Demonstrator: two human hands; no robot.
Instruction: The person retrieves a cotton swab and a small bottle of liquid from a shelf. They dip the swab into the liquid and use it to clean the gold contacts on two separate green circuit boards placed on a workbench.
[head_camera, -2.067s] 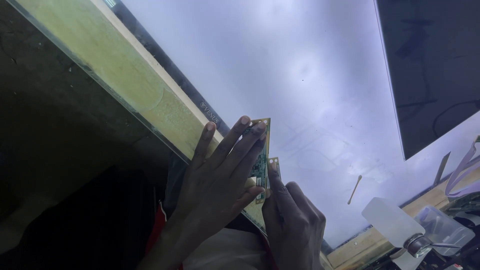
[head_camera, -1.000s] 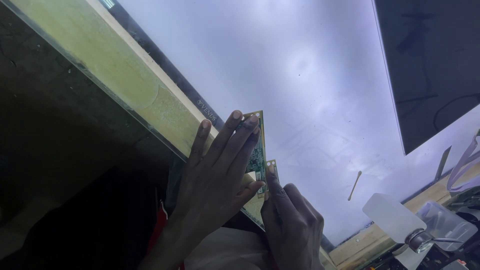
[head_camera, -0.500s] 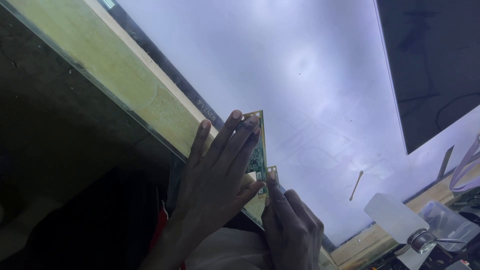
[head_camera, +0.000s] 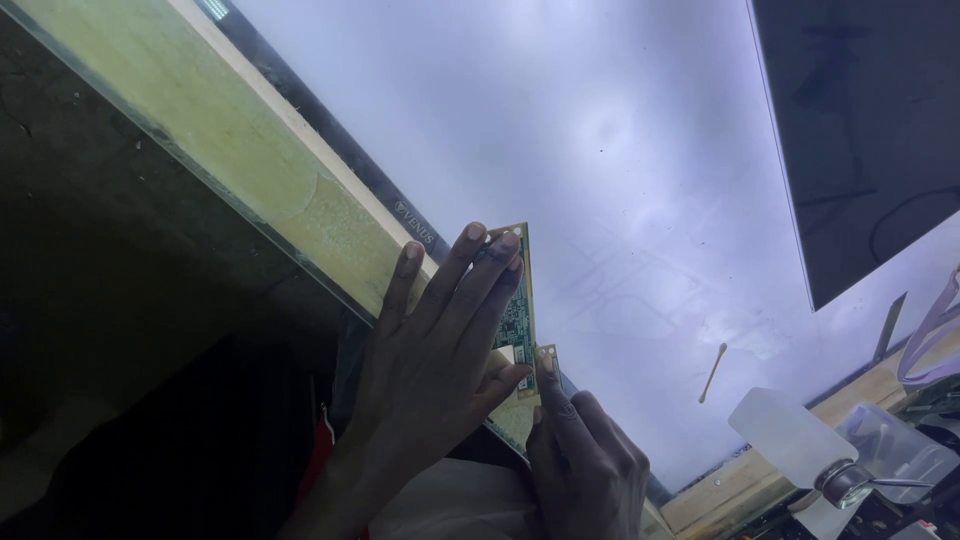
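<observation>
A small green circuit board (head_camera: 519, 318) with a gold edge lies at the near edge of a large, bright white lit panel (head_camera: 600, 180). My left hand (head_camera: 435, 350) lies flat on the board, fingers spread and pressing it against the panel's dark border. My right hand (head_camera: 585, 460) is just below, its index fingertip pressing the board's lower corner. Neither hand wraps around anything.
A pale wooden beam (head_camera: 250, 170) runs diagonally along the panel's left edge. A dark screen (head_camera: 870, 130) overlaps the panel at top right. A cotton swab (head_camera: 712, 372) lies on the panel. A clear plastic container (head_camera: 800, 440) and cables sit at the lower right.
Both hands keep pressing the board in the same spot. The view has shifted slightly; nothing else has moved.
</observation>
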